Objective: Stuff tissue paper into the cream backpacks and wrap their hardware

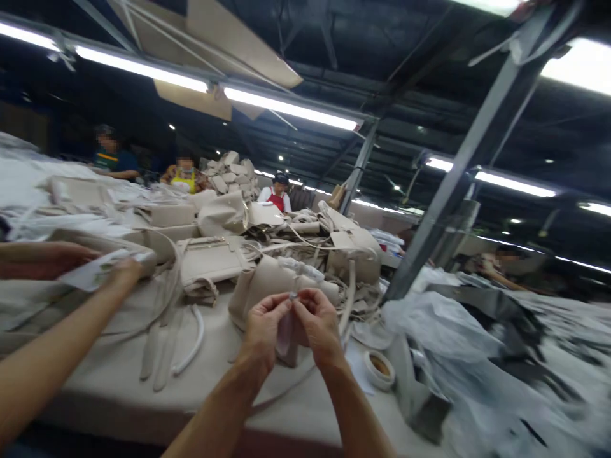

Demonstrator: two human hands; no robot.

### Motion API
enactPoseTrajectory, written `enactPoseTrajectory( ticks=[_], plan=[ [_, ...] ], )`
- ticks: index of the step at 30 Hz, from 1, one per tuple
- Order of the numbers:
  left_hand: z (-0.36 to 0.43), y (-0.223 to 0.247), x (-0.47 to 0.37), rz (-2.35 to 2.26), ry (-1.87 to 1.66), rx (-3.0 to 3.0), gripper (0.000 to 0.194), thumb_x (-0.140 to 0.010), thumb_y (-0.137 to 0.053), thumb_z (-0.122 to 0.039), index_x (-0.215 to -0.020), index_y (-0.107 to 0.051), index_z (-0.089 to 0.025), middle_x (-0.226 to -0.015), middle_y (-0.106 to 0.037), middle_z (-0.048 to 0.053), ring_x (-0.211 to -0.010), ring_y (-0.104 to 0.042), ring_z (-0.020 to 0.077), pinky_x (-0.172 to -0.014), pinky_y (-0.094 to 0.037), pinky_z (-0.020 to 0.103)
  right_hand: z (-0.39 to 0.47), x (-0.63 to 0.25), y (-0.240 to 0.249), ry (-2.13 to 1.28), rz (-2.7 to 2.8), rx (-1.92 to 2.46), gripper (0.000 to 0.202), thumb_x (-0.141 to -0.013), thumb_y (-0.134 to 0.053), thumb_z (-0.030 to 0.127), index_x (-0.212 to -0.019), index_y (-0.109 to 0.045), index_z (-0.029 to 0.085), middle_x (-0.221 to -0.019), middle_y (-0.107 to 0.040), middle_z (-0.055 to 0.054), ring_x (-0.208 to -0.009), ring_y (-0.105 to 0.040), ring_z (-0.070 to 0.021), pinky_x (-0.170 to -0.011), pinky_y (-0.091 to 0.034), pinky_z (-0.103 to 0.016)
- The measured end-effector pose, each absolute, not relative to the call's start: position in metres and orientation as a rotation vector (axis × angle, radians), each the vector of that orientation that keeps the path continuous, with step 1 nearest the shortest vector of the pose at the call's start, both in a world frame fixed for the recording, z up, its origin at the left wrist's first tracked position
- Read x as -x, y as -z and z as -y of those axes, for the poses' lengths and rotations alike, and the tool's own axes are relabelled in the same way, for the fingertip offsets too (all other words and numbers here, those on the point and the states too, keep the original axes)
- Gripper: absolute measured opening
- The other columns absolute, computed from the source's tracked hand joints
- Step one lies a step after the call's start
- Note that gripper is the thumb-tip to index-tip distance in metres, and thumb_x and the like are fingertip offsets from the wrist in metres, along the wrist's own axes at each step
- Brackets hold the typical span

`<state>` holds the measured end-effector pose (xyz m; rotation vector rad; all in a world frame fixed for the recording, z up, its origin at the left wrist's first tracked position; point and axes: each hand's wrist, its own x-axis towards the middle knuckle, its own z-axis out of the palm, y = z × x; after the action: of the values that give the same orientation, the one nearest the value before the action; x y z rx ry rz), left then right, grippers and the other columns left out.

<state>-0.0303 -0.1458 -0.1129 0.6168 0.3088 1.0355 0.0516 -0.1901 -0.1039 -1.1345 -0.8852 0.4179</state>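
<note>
My left hand (265, 324) and my right hand (317, 318) meet at the middle of the view, fingertips pinched together. Between them they hold a small pale piece (293, 296), too small to make out, with a thin translucent strip (285, 331) hanging below the fingers. Just behind my hands a beige bag (270, 283) lies on the cloth-covered table (200, 394). To the right of my right wrist sits a roll of tape (379, 370).
At the left, another person's hands (125, 270) hold a white sheet over beige pieces. Piled beige bags (212, 259) and straps lie behind. Clear plastic bags (443, 324) cover the right, beside a slanted metal post (453, 165). Several people sit farther back.
</note>
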Motion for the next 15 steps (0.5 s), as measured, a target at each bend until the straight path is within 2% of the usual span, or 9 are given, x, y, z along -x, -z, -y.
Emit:
enactPoseTrajectory(
  ticks=[2,6,10,15],
  plan=[
    [0.143,0.108,0.034,-0.33,-1.024,-0.653,0.042,-0.034,-0.09,-0.022,-0.071,-0.074,-0.012,-0.065,-0.073,0.004,-0.057,-0.063,0.0125,-0.057,-0.05,0.02,0.19,-0.053,0.102,-0.377,0.875,1.164,0.025,-0.061,-0.077,0.029,-0.082,-0.068,0.02,-0.063,-0.063,0.006,-0.059,-0.055,-0.012,-0.06,-0.045,-0.025],
    [0.138,0.102,0.036,-0.326,-0.95,-0.724,0.043,-0.034,-0.09,-0.021,-0.073,-0.073,-0.012,-0.066,-0.072,0.003,-0.057,-0.063,0.0126,-0.053,-0.05,0.019,0.19,-0.054,0.099,-0.44,0.92,1.093,0.025,-0.063,-0.076,0.029,-0.086,-0.075,0.02,-0.078,-0.07,0.001,-0.072,-0.058,-0.0142,-0.073,-0.047,-0.028],
    [0.143,0.108,0.032,-0.274,-1.071,-0.769,0.042,-0.041,-0.09,-0.026,-0.077,-0.071,-0.013,-0.067,-0.07,0.0,-0.057,-0.06,0.0098,-0.053,-0.047,0.017,0.191,-0.049,0.095,-0.54,0.856,0.985,0.02,-0.061,-0.076,0.031,-0.077,-0.074,0.02,-0.072,-0.07,0.002,-0.064,-0.055,-0.0118,-0.067,-0.045,-0.026],
    [0.146,0.121,0.02,-0.287,-1.28,-0.753,0.037,-0.05,-0.087,-0.03,-0.075,-0.065,-0.016,-0.063,-0.065,-0.006,-0.056,-0.054,0.0061,-0.054,-0.043,0.014,0.183,-0.049,0.1,-0.486,0.831,0.969,0.013,-0.064,-0.073,0.028,-0.072,-0.068,0.02,-0.064,-0.064,0.005,-0.06,-0.051,-0.0103,-0.063,-0.042,-0.024]
  ],
)
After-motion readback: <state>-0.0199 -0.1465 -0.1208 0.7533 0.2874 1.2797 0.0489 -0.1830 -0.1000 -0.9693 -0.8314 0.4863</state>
